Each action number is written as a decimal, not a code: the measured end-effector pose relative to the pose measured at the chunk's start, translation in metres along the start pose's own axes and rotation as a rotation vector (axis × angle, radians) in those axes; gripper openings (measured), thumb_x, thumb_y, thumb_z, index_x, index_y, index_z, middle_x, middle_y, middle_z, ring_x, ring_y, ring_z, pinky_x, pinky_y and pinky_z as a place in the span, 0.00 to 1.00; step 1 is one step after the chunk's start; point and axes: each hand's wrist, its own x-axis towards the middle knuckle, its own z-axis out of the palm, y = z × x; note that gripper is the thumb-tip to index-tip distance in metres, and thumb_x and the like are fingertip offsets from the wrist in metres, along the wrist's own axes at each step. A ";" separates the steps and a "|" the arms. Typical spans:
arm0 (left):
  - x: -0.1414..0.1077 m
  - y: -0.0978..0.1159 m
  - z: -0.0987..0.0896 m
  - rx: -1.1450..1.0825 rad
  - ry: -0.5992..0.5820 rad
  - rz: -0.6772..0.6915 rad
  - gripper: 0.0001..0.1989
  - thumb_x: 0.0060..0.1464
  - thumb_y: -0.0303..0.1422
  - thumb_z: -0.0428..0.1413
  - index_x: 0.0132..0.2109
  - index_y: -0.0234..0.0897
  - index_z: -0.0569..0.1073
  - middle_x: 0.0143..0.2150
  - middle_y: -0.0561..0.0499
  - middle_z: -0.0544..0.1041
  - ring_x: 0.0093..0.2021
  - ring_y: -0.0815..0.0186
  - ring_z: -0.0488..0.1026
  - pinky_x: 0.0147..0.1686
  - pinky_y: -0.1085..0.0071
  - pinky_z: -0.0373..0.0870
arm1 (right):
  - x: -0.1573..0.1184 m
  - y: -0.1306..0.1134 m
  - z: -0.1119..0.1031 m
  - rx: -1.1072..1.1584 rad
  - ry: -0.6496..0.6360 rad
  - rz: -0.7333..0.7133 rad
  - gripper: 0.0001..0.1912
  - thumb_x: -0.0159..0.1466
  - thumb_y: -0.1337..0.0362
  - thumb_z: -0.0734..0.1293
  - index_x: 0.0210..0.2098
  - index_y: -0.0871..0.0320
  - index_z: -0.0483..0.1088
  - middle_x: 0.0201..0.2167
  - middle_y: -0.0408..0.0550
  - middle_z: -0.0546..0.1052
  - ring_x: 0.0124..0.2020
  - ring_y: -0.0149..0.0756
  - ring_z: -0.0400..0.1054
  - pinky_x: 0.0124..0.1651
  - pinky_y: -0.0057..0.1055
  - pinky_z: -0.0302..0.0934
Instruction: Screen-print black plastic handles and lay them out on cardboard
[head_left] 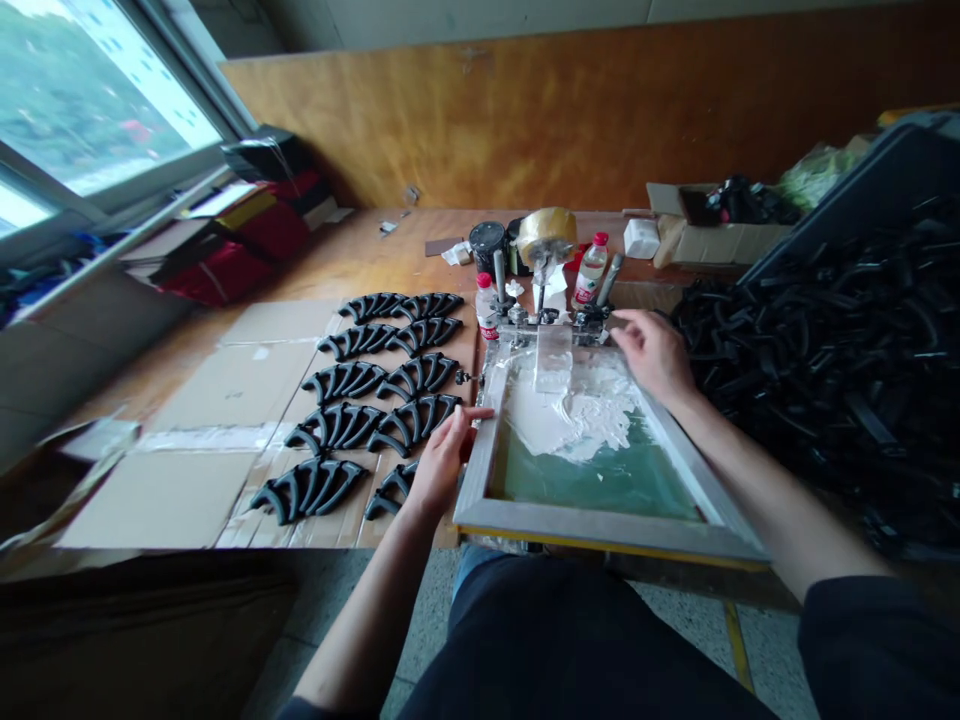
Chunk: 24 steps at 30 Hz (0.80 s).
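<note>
A metal-framed screen with a green mesh lies in front of me, white paste spread over its far half. A clear block stands at the paste's far end, below the clamp bar. My left hand is at the frame's left side, index finger stretched toward the frame edge, the other fingers curled; what they hold, if anything, is hidden. Near the frame's far right corner is my right hand, fingers bent and partly apart, with nothing visible in them. Black curved parts lie in rows left of the frame.
Flattened cardboard lies under the rows. A large heap of black parts fills the right side. Behind the frame stand a tape roll, red-capped bottles and a black jar. Red boxes sit by the window.
</note>
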 end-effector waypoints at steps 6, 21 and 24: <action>0.032 0.064 0.024 -0.185 -0.004 0.343 0.25 0.60 0.52 0.48 0.50 0.36 0.70 0.42 0.47 0.76 0.38 0.67 0.73 0.33 0.74 0.68 | -0.056 0.066 0.010 0.109 -0.122 0.294 0.15 0.63 0.53 0.62 0.37 0.57 0.73 0.31 0.49 0.76 0.32 0.39 0.69 0.38 0.35 0.64; -0.038 -0.074 0.059 -0.377 0.023 -0.272 0.34 0.53 0.60 0.48 0.49 0.33 0.70 0.45 0.40 0.78 0.41 0.59 0.76 0.33 0.69 0.72 | -0.152 -0.106 0.073 -0.034 -0.485 -0.266 0.08 0.70 0.64 0.58 0.35 0.58 0.65 0.34 0.53 0.73 0.40 0.44 0.66 0.44 0.37 0.59; -0.046 -0.085 0.022 -0.345 0.314 -0.214 0.29 0.51 0.59 0.52 0.39 0.34 0.70 0.34 0.47 0.77 0.33 0.64 0.74 0.29 0.73 0.69 | -0.163 -0.154 0.089 0.091 -0.535 -0.484 0.08 0.69 0.63 0.59 0.38 0.58 0.67 0.38 0.53 0.73 0.43 0.44 0.65 0.48 0.39 0.60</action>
